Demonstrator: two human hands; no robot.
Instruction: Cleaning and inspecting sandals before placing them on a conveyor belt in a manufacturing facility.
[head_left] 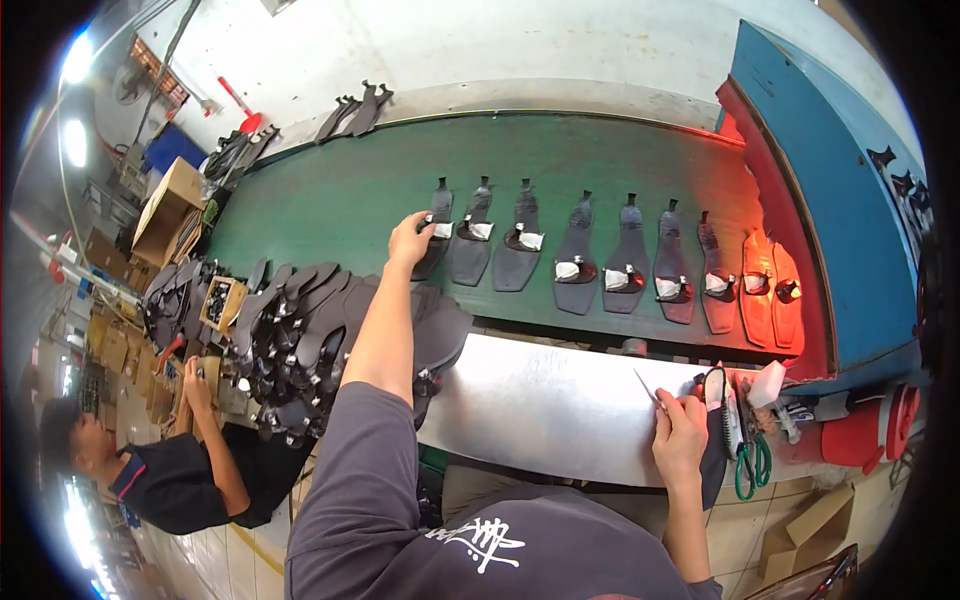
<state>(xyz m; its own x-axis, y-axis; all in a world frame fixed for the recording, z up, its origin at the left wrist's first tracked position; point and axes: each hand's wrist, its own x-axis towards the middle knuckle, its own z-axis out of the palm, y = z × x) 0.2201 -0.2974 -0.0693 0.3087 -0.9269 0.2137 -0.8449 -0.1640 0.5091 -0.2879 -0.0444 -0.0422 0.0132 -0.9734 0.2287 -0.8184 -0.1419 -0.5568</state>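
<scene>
Left hand [408, 240], centre frame: fingers grasping the leftmost dark sole [436, 232] on the green conveyor belt [330, 200]. Right hand [680, 432], lower right: fingers clenched on a thin blade [645, 387] at the metal desk [540, 405]. Stacked soles [300, 320] at left.

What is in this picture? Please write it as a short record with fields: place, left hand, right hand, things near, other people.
place: green conveyor belt behind a metal work plate
left hand: left hand stretched out, touching the first sandal sole of a row of dark soles on the belt
right hand: right hand at the plate's right edge, on a dark sole; grip cannot be told
things near: pile of dark soles at left; green-handled scissors at right
other people: a person in a dark shirt, lower left
</scene>
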